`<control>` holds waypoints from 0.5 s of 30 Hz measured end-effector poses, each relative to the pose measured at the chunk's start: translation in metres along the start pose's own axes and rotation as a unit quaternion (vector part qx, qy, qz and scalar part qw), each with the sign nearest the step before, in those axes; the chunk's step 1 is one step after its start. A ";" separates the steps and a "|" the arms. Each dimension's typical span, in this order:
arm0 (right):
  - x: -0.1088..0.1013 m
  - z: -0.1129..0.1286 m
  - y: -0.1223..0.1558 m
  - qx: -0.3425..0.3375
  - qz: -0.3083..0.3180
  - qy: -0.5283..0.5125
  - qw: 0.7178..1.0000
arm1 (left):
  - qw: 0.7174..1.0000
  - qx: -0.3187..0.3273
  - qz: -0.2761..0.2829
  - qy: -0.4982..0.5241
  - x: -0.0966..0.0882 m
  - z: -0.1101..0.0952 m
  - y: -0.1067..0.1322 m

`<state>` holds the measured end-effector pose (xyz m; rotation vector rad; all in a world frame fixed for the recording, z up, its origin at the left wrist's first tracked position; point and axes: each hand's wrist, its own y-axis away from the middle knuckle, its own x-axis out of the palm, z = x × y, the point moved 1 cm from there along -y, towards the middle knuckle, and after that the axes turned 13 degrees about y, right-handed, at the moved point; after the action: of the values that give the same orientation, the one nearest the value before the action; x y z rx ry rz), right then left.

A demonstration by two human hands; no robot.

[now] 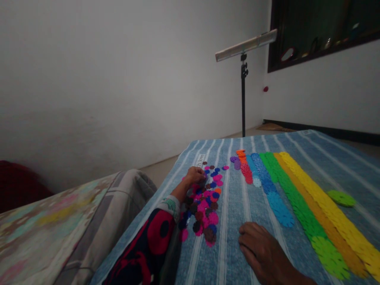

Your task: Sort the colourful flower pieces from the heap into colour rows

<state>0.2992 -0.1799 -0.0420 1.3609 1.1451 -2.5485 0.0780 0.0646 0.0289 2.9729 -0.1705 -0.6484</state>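
Observation:
My left hand [195,175] reaches over a loose pile of notched plastic discs [204,204], mostly pink, dark blue and brown. Its fingers are pinched together, with a bit of purple disc [205,173] showing at the tips. On the striped blue cloth, right of the pile, rests my right hand [261,247], its fingers curled in and nothing visible in them. Beyond it lie overlapping rows of discs sorted by colour: yellow [326,206], amber [323,217], green [292,192], blue [264,174] and red [246,173]. A short purple group [236,163] lies at the far end.
A single lime-green disc [341,198] sits right of the yellow row. The striped cloth [231,253] covers the work surface. At left is a bed-like surface with a patterned cover [59,221]. A lamp on a black stand [243,95] rises behind, near the white wall.

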 end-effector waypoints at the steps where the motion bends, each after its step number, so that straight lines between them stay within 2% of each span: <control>1: -0.001 0.000 0.000 0.002 0.000 -0.002 1.000 | 1.000 0.007 0.004 -0.012 0.001 0.001 0.001; 7: -0.001 0.001 0.000 0.011 0.005 -0.006 1.000 | 0.993 0.037 0.067 -0.087 0.010 0.003 0.008; 15: 0.001 0.000 0.002 0.010 0.021 0.001 1.000 | 0.990 0.034 0.039 -0.129 0.034 -0.002 0.004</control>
<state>0.2995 -0.1808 -0.0438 1.3764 1.0826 -2.5362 0.1096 0.0565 0.0171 2.9175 -0.3306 -1.0347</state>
